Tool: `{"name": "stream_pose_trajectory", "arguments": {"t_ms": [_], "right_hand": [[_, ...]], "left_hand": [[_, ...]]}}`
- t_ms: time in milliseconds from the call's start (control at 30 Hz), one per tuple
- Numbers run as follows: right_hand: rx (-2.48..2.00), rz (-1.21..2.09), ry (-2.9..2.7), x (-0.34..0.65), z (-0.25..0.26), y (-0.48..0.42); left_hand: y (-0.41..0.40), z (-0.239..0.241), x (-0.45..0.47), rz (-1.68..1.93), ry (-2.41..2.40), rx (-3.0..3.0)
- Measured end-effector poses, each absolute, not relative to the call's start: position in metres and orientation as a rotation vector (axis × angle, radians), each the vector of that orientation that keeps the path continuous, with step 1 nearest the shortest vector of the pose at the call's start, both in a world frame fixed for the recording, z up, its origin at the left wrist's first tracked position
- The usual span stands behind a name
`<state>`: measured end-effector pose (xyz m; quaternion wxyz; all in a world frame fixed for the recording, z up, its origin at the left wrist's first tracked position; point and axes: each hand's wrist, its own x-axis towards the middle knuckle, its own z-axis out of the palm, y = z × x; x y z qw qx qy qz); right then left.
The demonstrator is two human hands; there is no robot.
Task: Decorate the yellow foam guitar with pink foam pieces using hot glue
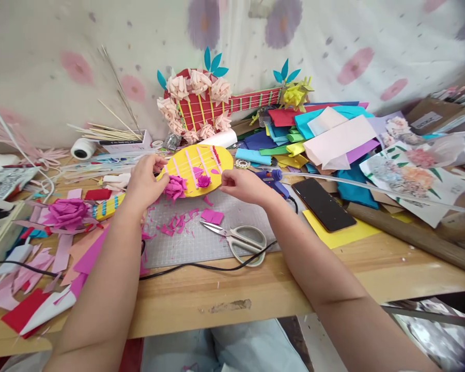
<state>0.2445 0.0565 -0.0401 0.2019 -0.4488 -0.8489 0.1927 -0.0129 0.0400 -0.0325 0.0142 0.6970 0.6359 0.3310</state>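
A yellow paper guitar (184, 163) is tilted up above the grey cutting mat, its oval body crossed by pink strips and white strings. Two magenta crepe-paper flowers, a larger one (175, 187) and a smaller one (203, 181), sit along its lower edge. My left hand (149, 178) grips the body's left side, close to the larger flower. At the right edge, my right hand (238, 185) has its fingers pinched together on the guitar; the fingertips are partly hidden. The guitar's yellow neck (108, 206) with blue bands shows left of my left forearm.
Scissors (236, 240) and magenta scraps (178, 222) lie on the cutting mat (201, 250). A black cable (201, 266) crosses in front. Rightward are a glue gun (273, 181), a phone (324, 204) and piled coloured paper (333, 129). A red paper guitar (197, 106) stands behind.
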Motion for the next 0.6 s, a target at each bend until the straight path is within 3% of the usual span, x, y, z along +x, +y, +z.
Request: {"name": "stream_pose_trajectory", "arguments": {"t_ms": [400,600], "right_hand": [[-1.381,1.311,-2.169,0.343,-0.063,0.03],[-1.601,1.208,-2.106,0.371,-0.062,0.031]], "left_hand": [[0.034,-0.019,0.024,0.824,1.902,2.305],[0.053,-0.007,0.059,0.63,1.852,2.456]]}}
